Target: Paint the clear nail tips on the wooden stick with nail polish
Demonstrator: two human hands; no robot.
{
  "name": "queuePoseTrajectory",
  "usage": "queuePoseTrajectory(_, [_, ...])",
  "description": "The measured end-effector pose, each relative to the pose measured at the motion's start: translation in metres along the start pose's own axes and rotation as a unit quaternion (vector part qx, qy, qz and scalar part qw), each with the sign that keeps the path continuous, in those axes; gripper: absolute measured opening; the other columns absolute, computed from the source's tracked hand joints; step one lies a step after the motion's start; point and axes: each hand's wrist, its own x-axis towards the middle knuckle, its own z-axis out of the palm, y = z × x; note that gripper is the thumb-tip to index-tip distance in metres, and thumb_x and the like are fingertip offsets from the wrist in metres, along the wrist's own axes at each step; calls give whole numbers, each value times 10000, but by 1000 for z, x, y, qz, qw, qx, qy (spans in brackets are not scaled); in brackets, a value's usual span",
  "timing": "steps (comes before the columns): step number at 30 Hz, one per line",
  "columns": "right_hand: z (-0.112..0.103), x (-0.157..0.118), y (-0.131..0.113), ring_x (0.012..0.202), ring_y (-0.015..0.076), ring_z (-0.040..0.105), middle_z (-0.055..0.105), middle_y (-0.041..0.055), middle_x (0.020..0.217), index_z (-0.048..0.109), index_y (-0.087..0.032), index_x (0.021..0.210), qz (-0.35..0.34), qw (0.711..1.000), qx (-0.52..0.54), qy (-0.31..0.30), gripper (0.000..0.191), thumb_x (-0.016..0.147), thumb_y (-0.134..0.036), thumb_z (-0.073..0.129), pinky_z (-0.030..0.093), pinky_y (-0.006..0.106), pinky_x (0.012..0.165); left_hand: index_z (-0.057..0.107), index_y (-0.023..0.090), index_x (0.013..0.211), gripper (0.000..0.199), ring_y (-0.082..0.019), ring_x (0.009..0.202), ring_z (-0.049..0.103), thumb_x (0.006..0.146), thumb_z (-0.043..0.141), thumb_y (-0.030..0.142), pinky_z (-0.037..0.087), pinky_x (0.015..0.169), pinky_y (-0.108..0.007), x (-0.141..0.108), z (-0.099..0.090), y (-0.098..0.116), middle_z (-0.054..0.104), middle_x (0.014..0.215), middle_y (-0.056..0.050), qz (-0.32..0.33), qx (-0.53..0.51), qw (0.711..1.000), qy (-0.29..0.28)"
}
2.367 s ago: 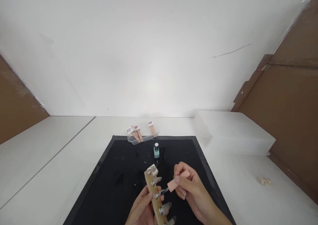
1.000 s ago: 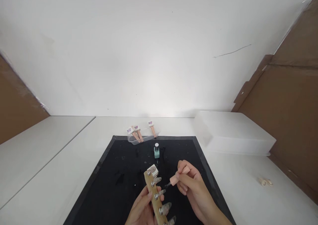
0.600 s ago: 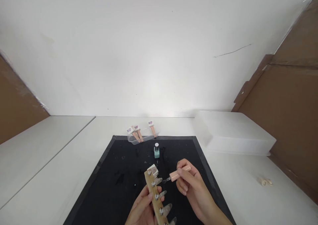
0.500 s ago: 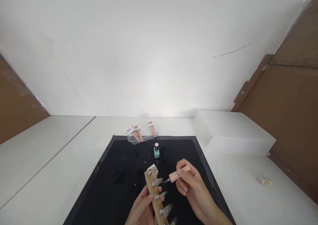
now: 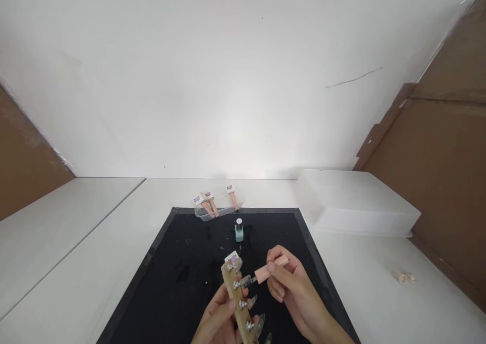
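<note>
My left hand (image 5: 220, 316) is closed around a wooden nail display bar (image 5: 240, 303), tilted, with clear false nail tips (image 5: 259, 323) on silver knobs along its side. A white labelled bottle (image 5: 231, 256) shows behind the bar's upper end; what supports it is hidden. In my right hand (image 5: 290, 285), thumb and fingers pinch the pink cap of a nail polish brush (image 5: 271, 270). The brush end meets the second nail tip from the top (image 5: 246, 280). Beyond the hands, a mint-green nail polish bottle (image 5: 239, 232) with a silver cap stands upright.
A clear plastic tray (image 5: 224, 213) with three pink-and-white labelled bottles sits at the back of the black mat (image 5: 182, 263). On the right are a white box (image 5: 364, 217) and small beige rings (image 5: 403, 277). A white wall (image 5: 228, 80) rises behind.
The brush has moved slightly left and down, onto the second nail tip. The wooden bar has shifted and turned a little in my left hand.
</note>
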Motion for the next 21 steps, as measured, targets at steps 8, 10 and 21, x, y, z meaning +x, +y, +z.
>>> queuePoseTrajectory(8, [-1, 1, 1, 386, 43, 209, 309, -103, 439, 522, -178, 708, -2, 1000, 2, -6, 232, 726, -332, 695, 190, 195, 391, 668, 188, 841, 350, -145, 687, 627, 513, 779, 139, 496, 741, -378, 2, 1, 2, 707, 719, -19, -12, -1, 1000, 3])
queuePoseTrajectory(10, [-1, 1, 1, 384, 43, 209, 310, -103, 438, 525, -178, 709, -3, 1000, 0, -7, 230, 726, -332, 695, 189, 195, 389, 669, 189, 835, 354, -148, 686, 626, 503, 784, 145, 496, 740, -380, 1, 2, 1, 704, 713, -16, -10, 2, 1000, 3])
queuePoseTrajectory(21, [0, -1, -1, 391, 41, 220, 331, -97, 464, 532, -173, 708, 7, 1000, -8, -3, 213, 717, -303, 700, 192, 198, 398, 678, 183, 852, 357, -155, 702, 616, 512, 778, 143, 492, 742, -396, 0, 1, 1, 701, 730, -38, -15, 4, 1000, 4])
